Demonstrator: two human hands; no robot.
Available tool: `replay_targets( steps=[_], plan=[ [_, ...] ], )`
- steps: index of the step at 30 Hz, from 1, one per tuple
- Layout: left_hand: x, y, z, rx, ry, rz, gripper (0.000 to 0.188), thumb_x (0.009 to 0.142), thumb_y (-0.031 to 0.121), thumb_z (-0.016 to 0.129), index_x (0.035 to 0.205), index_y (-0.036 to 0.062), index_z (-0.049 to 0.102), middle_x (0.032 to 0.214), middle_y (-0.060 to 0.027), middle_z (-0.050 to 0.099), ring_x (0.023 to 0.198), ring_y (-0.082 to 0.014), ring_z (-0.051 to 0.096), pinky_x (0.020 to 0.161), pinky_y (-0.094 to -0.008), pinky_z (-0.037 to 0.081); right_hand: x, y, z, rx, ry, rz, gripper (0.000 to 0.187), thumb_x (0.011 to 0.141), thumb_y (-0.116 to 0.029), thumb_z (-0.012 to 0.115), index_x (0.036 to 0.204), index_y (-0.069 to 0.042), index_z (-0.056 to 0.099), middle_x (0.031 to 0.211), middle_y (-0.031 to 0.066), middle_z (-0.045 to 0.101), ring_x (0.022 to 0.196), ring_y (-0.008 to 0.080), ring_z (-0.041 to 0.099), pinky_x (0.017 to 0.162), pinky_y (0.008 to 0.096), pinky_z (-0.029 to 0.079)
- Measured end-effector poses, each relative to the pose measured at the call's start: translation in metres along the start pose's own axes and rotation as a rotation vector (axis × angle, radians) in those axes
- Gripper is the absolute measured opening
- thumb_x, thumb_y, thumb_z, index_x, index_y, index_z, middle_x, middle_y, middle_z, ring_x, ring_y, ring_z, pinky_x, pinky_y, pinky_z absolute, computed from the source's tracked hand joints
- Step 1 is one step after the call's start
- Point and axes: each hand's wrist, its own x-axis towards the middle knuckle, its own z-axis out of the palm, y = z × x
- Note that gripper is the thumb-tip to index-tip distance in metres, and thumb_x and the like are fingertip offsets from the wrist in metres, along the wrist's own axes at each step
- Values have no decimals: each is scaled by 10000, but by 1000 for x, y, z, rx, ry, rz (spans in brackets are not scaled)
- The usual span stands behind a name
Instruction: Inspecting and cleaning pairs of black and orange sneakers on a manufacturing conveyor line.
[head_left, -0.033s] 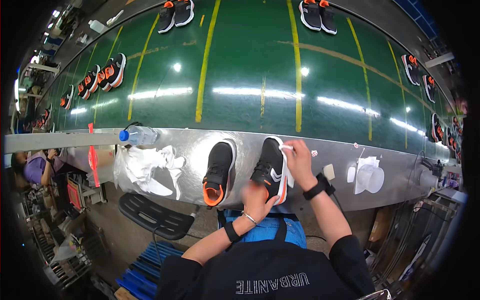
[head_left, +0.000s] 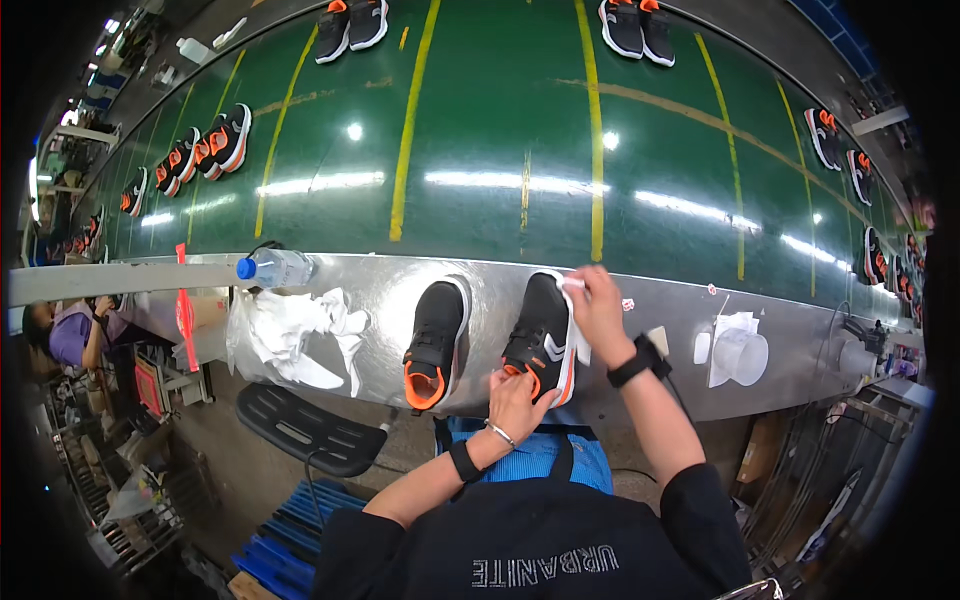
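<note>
A black sneaker (head_left: 538,322) with orange lining and a white sole rests on the metal ledge in front of me, toe pointing away. My left hand (head_left: 514,405) grips it at the heel opening, fingers over the orange collar and thumb along the heel side. Pinched in my right hand (head_left: 600,308) is a small white cloth-like piece (head_left: 573,284), touching the sole edge near the toe. Another white bit shows below that hand, beside the sole. To the left, untouched, stands a matching sneaker (head_left: 437,325), also toe away.
Beyond the metal ledge (head_left: 390,300) lies a green belt (head_left: 480,130) with yellow lines and several sneakers. White crumpled cloths (head_left: 300,335) and a blue-capped bottle (head_left: 280,268) are at left. A white cup (head_left: 741,357) stands at right, a black stool (head_left: 310,430) below left.
My right hand has shifted slightly up along the sole toward the toe. My left fingers have moved a little at the collar, still on the sneaker.
</note>
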Motion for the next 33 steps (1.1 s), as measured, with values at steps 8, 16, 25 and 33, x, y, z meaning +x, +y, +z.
replay_targets(
  steps=[8,16,25,33],
  plan=[
    [1,49,3,327,-98,418,386,728,115,549,1078,-34,489,795,-89,547,750,-210,527,830,-385,329,4,28,-50,-45,95,173,95,766,-107,588,839,-48,600,738,76,534,667,184,502,606,285,397],
    [15,66,20,814,-593,748,268,740,160,464,879,-2,627,754,-77,566,753,-207,511,674,-326,297,-27,-3,-79,9,108,140,112,792,-94,584,885,-33,597,755,2,542,654,83,457,589,238,378],
    [12,86,39,947,-835,858,240,797,226,466,850,123,676,777,-10,594,772,-189,505,722,-352,273,-10,-19,-51,-576,-112,-251,56,730,-69,593,755,-35,555,750,99,522,759,276,514,678,370,368],
    [-4,61,77,867,-780,756,259,807,206,481,983,157,665,988,-6,627,1035,-232,509,879,-481,258,-40,-41,-23,-721,-539,-352,130,695,-153,599,742,-36,567,763,104,540,779,282,523,705,387,355]
  ],
)
